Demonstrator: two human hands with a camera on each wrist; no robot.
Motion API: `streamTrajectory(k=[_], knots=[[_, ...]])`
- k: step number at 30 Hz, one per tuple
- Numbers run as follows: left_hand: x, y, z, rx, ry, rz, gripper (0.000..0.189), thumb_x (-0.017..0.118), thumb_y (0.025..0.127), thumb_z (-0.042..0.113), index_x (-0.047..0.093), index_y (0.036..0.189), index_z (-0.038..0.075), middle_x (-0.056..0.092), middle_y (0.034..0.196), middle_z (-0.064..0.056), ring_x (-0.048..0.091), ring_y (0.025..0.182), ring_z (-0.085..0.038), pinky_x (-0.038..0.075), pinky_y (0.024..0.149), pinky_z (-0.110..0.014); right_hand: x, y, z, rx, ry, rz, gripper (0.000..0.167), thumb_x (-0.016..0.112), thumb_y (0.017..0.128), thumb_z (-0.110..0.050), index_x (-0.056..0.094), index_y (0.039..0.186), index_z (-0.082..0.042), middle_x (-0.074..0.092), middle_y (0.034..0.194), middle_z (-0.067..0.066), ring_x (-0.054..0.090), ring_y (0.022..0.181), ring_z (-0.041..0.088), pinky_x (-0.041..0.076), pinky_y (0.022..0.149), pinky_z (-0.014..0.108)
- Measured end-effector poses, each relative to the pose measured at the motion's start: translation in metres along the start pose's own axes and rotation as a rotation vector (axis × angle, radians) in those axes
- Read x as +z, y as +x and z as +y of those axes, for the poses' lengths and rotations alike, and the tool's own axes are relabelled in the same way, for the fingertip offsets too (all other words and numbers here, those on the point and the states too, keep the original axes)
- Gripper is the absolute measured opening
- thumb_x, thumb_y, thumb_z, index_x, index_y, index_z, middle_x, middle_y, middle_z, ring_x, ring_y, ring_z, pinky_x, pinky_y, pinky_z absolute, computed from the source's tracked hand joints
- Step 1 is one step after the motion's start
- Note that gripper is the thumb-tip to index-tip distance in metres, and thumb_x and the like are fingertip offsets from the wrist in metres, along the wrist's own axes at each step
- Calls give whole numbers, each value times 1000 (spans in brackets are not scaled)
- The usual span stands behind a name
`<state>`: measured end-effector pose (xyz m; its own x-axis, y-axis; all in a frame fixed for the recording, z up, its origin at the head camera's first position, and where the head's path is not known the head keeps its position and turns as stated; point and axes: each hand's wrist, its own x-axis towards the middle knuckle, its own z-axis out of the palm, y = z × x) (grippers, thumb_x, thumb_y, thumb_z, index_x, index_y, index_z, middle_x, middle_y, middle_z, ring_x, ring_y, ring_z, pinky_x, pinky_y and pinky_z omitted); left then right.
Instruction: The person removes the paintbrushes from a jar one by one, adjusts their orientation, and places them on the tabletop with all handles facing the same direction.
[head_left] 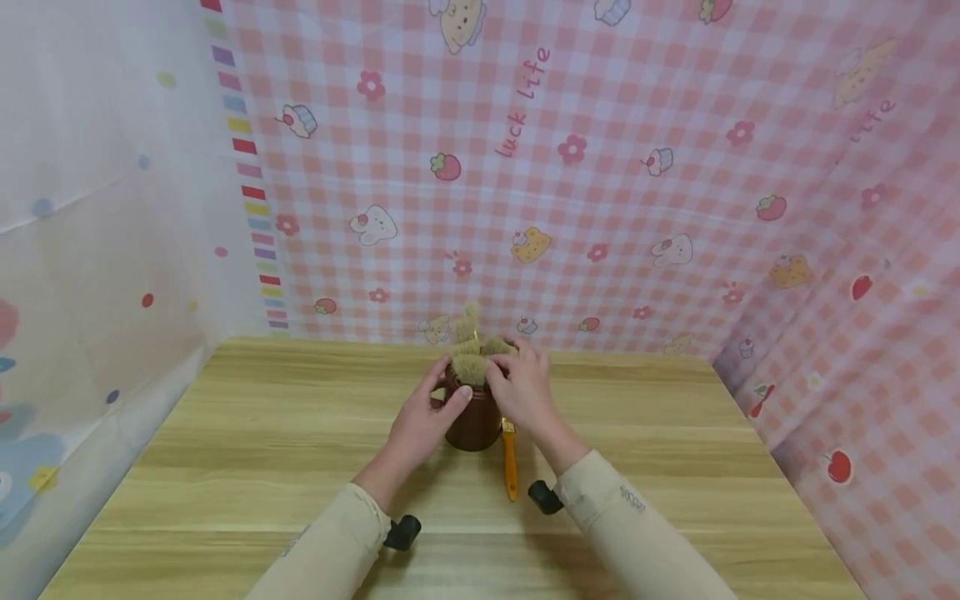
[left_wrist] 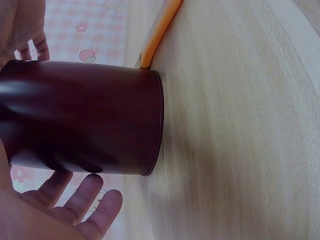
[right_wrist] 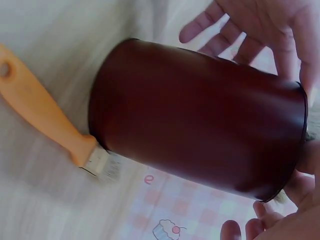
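A dark red-brown cylindrical holder point(head_left: 474, 427) stands upright on the table, with several pale-bristled brushes point(head_left: 470, 369) in it, bristles up. My left hand point(head_left: 429, 417) holds its rim from the left, thumb at the front; its other fingers point(left_wrist: 82, 197) spread along the side in the left wrist view. At the right of the rim, my right hand point(head_left: 525, 385) pinches one brush head point(head_left: 497, 347) between thumb and fingers; the exact contact is partly hidden. An orange-handled paintbrush point(head_left: 510, 467) lies on the table against the holder's right side, its bristles showing in the right wrist view.
The wooden table point(head_left: 285, 450) meets a pink checked cloth point(head_left: 622, 275) behind the holder. A white patterned cloth point(head_left: 97, 250) hangs at the left. Black wrist mounts point(head_left: 402, 533) sit below both sleeves, close over the tabletop.
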<state>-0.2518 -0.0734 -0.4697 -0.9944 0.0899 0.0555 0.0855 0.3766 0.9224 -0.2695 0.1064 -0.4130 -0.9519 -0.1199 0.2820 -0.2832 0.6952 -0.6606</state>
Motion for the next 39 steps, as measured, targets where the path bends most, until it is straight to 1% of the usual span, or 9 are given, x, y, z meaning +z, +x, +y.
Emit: streamTrajectory(k=[12, 15, 19, 24, 26, 28, 31, 36, 39], knots=[[1, 3, 2, 4, 5, -5, 75, 59, 102, 66, 31, 168, 43, 55, 160, -7, 68, 122, -31, 57, 101, -53, -3, 27, -6, 28, -58, -90, 37, 57, 112, -25, 69, 144, -10, 45, 166, 18, 27, 158, 47, 23, 128, 64], [1, 2, 3, -1, 6, -8, 76, 59, 102, 66, 30, 168, 43, 55, 160, -6, 67, 123, -31, 57, 101, -53, -5, 35, -8, 23, -71, -112, 35, 61, 110, -21, 70, 141, -8, 55, 159, 18, 40, 154, 43, 29, 129, 59], [1, 2, 5, -12, 11, -8, 75, 59, 102, 67, 30, 167, 45, 54, 161, -5, 66, 123, -30, 56, 100, -52, -7, 41, -13, 22, -155, -118, 32, 68, 106, -18, 75, 136, -10, 70, 144, 11, 64, 135, 34, 50, 116, 49], [0, 2, 4, -10, 13, -3, 74, 58, 102, 67, 30, 167, 46, 54, 161, -4, 66, 123, -30, 56, 101, -52, -8, 43, -20, 7, -390, -97, 23, 71, 105, -26, 83, 121, -15, 68, 146, 6, 62, 136, 36, 50, 115, 54], [0, 2, 4, -10, 11, -1, 75, 58, 102, 68, 30, 167, 45, 54, 161, -5, 66, 123, -30, 56, 101, -52, -7, 43, -21, 25, -394, -90, 21, 72, 104, -27, 86, 111, -14, 66, 149, 7, 60, 139, 37, 48, 117, 56], [0, 2, 3, -13, 12, -3, 75, 59, 102, 68, 29, 168, 45, 54, 161, -5, 66, 124, -30, 56, 101, -52, -7, 42, -20, 65, -313, -80, 21, 72, 103, -26, 86, 101, -11, 64, 151, 8, 58, 142, 36, 49, 117, 55], [2, 1, 2, -17, 19, -7, 76, 59, 102, 68, 29, 168, 44, 54, 161, -6, 65, 124, -31, 56, 100, -52, -9, 42, -17, 163, -47, -64, 23, 71, 103, -24, 85, 99, -5, 59, 157, 10, 55, 146, 35, 51, 115, 53], [3, 2, 0, -20, 36, 7, 75, 59, 102, 67, 30, 167, 45, 55, 161, -4, 66, 122, -29, 56, 98, -51, -34, 45, -14, 342, 501, -20, 38, 72, 102, -30, 76, 128, -2, 51, 164, 11, 42, 156, 36, 39, 125, 56], [2, 2, -1, -16, 33, 11, 73, 60, 102, 66, 32, 167, 45, 56, 160, -3, 66, 121, -28, 56, 97, -51, -57, 44, -6, 397, 672, 13, 47, 73, 103, -30, 70, 139, -1, 43, 168, 12, 40, 154, 34, 37, 126, 52]])
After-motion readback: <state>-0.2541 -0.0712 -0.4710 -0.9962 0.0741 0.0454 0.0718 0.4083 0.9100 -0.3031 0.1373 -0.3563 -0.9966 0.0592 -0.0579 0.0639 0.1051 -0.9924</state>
